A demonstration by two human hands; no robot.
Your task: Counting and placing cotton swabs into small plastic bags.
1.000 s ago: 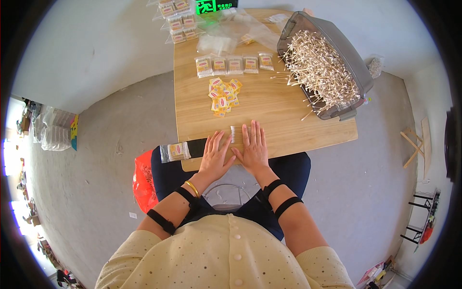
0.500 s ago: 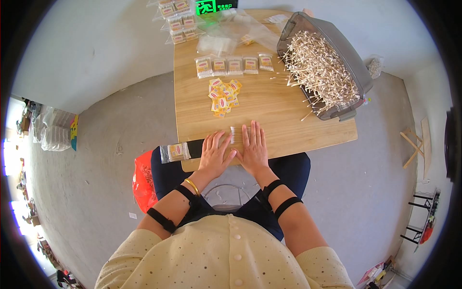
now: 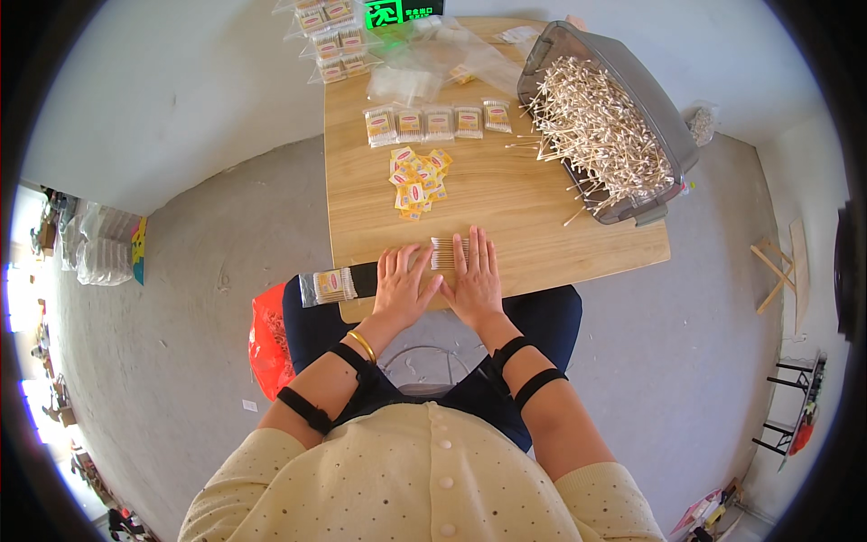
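Near the front edge of the wooden table, a row of cotton swabs [image 3: 443,254] lies flat between my hands. My right hand [image 3: 473,276] rests flat with fingers stretched over the row's right side, covering part of it. My left hand [image 3: 401,281] is open, its fingers spread at the row's left end. Partly under my left hand runs a black strip [image 3: 364,278]. A clear bag of swabs with a yellow label [image 3: 330,285] lies at the strip's left end, over the table's left edge. Beyond my hands is a pile of small yellow and white labels [image 3: 417,183].
At the right stands a grey tub [image 3: 662,135], tilted and heaped with loose swabs [image 3: 601,131]. Several filled swab packs [image 3: 439,123] form a row behind the labels. Clear plastic bags [image 3: 433,68] lie farther back. A red bag [image 3: 268,339] is beside my left leg.
My hands stay almost in place over the swab row; the left fingers have shifted very slightly. Nothing else visibly moves.
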